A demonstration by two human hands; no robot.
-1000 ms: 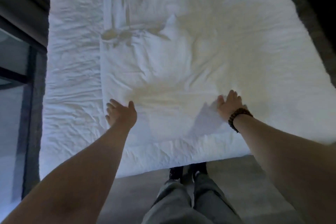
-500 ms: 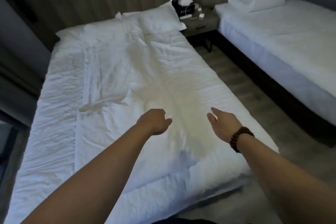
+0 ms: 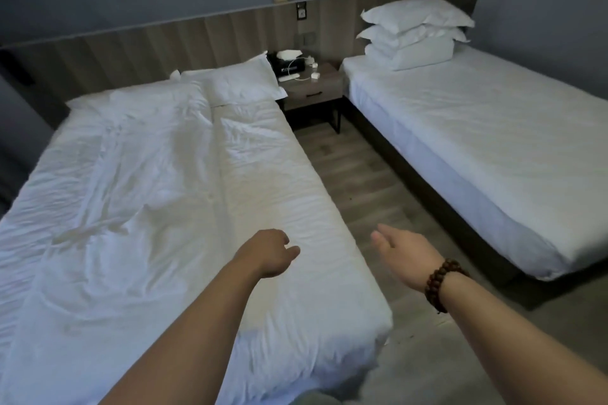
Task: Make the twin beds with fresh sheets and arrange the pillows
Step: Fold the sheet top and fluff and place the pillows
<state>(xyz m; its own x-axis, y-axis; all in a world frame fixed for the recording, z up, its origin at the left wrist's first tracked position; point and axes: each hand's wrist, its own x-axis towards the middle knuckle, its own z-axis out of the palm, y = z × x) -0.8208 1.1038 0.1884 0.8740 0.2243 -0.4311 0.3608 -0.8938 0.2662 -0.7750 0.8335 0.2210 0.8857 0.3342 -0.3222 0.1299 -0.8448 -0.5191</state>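
Both arms reach forward from the foot of the left bed (image 3: 289,194). The left hand (image 3: 269,253) hangs over the mattress near its right edge, its fingers loosely curled with nothing in them; whether it touches the fabric cannot be told. The right hand (image 3: 404,253) is held over the floor (image 3: 355,181) between the two beds, fingers relaxed and nearly straight, palm turned inward, holding nothing. A dark beaded bracelet (image 3: 439,284) circles its wrist.

A rumpled white sheet (image 3: 131,174) lies across the left bed, bunched in creases toward the left side and flatter along the right. One pillow (image 3: 237,84) rests at the head of this bed, against the wooden wall panel (image 3: 164,43).

The right bed (image 3: 493,141) is covered by a smooth white sheet, and a stack of three pillows (image 3: 415,33) sits at its head. A nightstand (image 3: 317,89) stands between the two beds against the panel, carrying a black box (image 3: 286,66) and some small white items too small to identify.
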